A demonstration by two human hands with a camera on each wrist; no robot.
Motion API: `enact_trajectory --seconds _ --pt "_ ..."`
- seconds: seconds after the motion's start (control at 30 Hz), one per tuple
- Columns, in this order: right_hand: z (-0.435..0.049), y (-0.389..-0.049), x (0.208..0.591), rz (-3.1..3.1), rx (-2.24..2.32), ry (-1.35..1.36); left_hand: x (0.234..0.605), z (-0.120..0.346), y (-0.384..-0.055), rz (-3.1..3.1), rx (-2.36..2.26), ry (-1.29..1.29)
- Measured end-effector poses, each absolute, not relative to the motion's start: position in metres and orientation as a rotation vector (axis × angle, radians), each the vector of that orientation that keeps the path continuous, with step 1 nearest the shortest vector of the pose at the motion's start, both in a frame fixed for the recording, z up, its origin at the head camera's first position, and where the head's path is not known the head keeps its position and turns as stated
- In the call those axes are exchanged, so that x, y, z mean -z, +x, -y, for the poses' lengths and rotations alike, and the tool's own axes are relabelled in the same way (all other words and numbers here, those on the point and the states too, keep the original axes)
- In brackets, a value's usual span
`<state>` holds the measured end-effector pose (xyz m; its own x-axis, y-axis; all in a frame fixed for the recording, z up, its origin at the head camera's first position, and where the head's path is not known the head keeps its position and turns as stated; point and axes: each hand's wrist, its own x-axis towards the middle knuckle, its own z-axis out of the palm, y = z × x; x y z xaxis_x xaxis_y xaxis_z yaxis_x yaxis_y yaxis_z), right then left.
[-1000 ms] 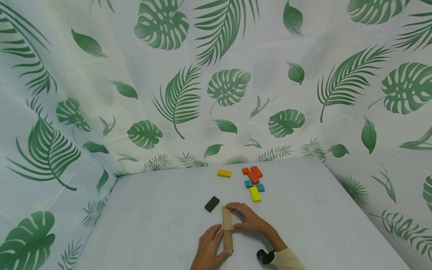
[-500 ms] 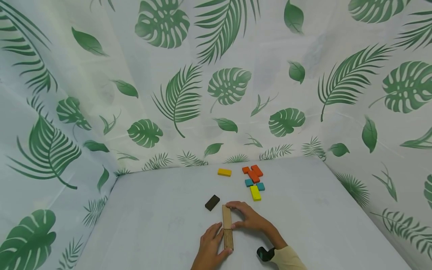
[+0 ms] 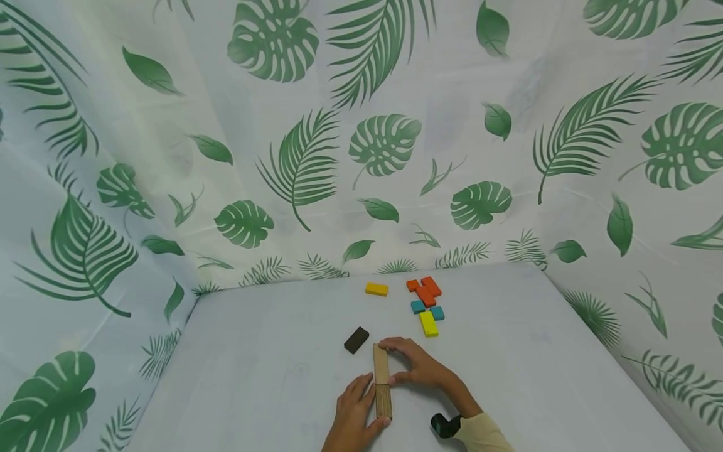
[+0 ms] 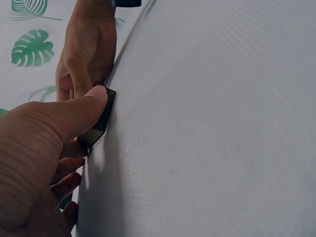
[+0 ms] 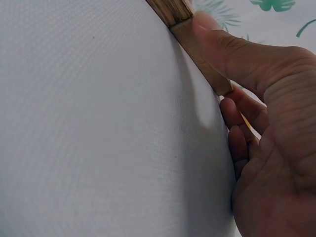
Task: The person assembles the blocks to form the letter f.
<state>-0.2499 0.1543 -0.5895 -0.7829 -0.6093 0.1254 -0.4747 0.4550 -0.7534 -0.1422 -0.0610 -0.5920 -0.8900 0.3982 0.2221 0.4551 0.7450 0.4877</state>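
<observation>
Two wooden blocks lie end to end in a line on the white table (image 3: pixel 254 376). The farther one is a plain light wooden block (image 3: pixel 381 363); the nearer is a darker wooden block (image 3: pixel 383 402) with strong grain. My left hand (image 3: pixel 353 411) holds the darker block, thumb at its near end and fingers along its left side. With index finger at the far end and thumb near the joint, my right hand (image 3: pixel 420 369) grips the light block. In the right wrist view the ends of the light block (image 5: pixel 205 59) and the grained block (image 5: pixel 170 11) meet.
A dark brown block (image 3: pixel 356 340) lies just beyond my left hand. Farther back are a yellow-orange block (image 3: pixel 376 289), several orange blocks (image 3: pixel 426 296), two teal blocks (image 3: pixel 418 307) and a bright yellow block (image 3: pixel 428 324). Leaf-print cloth (image 3: pixel 316 251) surrounds the table.
</observation>
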Motion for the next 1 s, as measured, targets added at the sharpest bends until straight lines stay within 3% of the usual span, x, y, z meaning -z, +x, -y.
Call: enact_trajectory --seconds 1.0 --pt "-0.1549 -0.2502 0.5917 -2.561 1.205 -0.97 0.5957 0.0611 -0.1436 2.821 0.839 -0.706"
